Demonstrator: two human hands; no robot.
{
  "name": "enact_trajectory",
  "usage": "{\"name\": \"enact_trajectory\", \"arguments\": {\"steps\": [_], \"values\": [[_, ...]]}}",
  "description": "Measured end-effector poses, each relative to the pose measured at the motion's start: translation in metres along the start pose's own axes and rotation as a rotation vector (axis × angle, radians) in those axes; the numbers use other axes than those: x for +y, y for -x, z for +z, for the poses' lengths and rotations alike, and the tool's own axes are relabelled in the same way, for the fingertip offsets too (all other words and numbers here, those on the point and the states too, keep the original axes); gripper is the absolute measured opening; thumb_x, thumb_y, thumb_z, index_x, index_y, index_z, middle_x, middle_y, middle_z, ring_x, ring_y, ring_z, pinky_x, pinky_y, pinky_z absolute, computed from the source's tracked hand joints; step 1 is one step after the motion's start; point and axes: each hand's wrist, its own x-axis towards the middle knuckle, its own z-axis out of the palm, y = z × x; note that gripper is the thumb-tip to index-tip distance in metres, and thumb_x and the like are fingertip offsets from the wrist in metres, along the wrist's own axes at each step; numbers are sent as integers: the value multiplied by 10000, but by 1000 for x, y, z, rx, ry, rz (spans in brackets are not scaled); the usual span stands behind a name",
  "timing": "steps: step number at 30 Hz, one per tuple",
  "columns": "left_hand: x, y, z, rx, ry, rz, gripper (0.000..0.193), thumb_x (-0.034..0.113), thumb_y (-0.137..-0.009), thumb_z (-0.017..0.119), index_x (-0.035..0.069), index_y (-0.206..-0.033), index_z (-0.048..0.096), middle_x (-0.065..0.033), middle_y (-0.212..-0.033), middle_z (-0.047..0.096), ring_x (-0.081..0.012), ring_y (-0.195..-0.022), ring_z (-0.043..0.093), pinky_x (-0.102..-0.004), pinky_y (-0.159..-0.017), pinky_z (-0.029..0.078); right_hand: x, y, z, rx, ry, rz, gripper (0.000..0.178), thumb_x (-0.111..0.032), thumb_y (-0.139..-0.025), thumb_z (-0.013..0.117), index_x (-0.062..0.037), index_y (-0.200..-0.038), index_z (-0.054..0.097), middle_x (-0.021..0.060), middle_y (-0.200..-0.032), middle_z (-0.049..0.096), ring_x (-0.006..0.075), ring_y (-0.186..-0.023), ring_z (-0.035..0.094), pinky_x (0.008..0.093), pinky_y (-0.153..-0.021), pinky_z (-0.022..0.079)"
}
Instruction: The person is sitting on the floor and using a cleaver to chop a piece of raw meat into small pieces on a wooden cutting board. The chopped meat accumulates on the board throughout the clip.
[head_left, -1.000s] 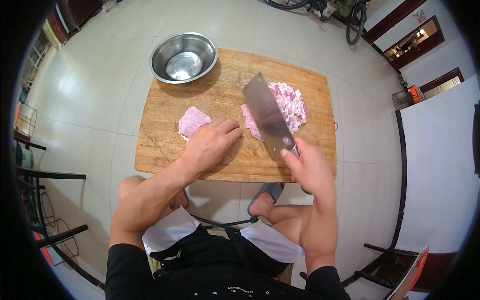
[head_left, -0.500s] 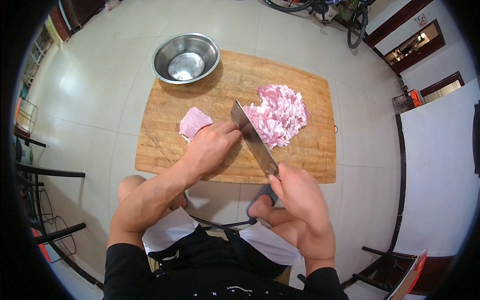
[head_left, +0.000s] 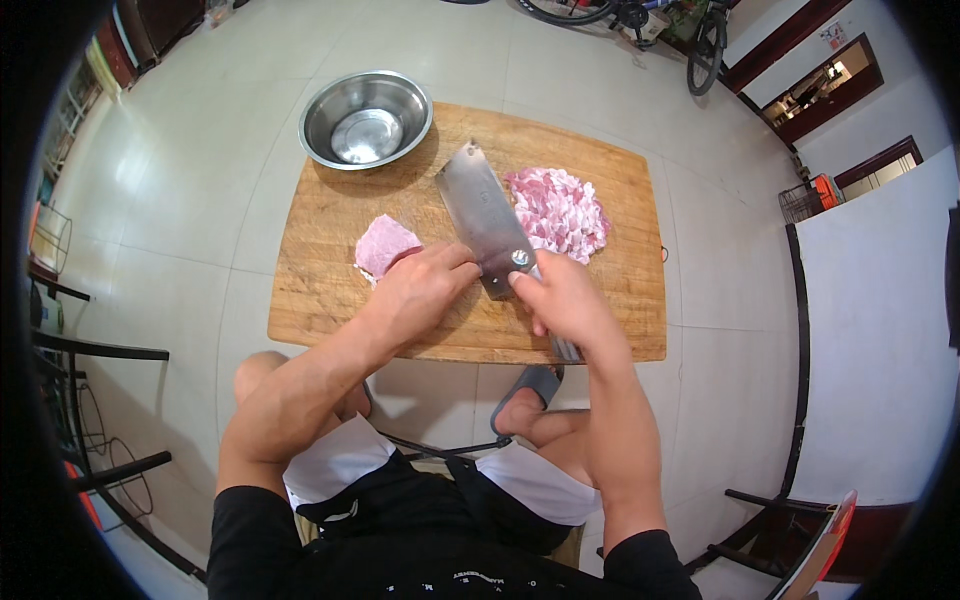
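My right hand grips a cleaver by its handle. The broad blade is tilted flat side up over the wooden cutting board. My left hand is bent down on the board, with its fingers together and their tips close by the blade's left edge. Whatever lies under those fingers is hidden. Beside that hand, on its left, sits a pink chunk of raw meat, partly covered by it. Right of the blade, a pile of sliced raw meat is spread out, its left edge behind the cleaver.
A metal bowl stands on the board's far left corner. Dark chair parts are at the left. A bicycle stands far back on the tiled floor. A white panel rises at the right.
My right hand has moved up and left with the cleaver, and the blade has turned to show its flat side. My left hand has stayed nearly in place.
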Motion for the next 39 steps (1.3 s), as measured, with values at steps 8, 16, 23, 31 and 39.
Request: {"name": "enact_trajectory", "arguments": {"steps": [8,16,23,31,39], "values": [[1,1,-1,-36,-29,-42,219,87,-952,710,50,-1160,767,-107,-1183,737,-331,-1093,743,-432,-926,631,51,0,-37,-16,-305,111,209,-190,-1078,707,11,-1034,675,37,-730,652,128,-504,628,323,-487,499],[3,4,-4,-15,-19,-2,243,90,-926,672,36,-1156,729,-118,-1160,702,-328,-1099,715,-428,-948,615,27,61,-25,287,212,-45,255,-226,-1048,758,0,-961,678,77,-676,652,148,-514,638,380,-512,490],[1,5,-4,-42,5,-51,206,92,-985,677,31,-1164,758,-123,-1158,736,-341,-1100,733,-437,-968,612,9,92,-2,232,385,-147,277,-258,-1039,744,2,-972,675,276,-843,726,520,-815,717,593,-716,547],[1,2,-4,-15,55,-67,195,67,-946,671,17,-1118,749,-134,-1128,711,-358,-1083,731,-455,-938,614,8,101,0,224,435,-150,274,-248,-1036,752,-2,-957,660,264,-809,686,517,-787,676,582,-664,496],[1,0,-5,-57,82,-130,129,111,-985,730,38,-1071,794,-126,-1094,742,-363,-1034,745,-455,-899,620,-19,88,14,177,456,-159,264,-229,-1098,649,15,-998,655,295,-962,748,544,-927,720,621,-804,566]]}}
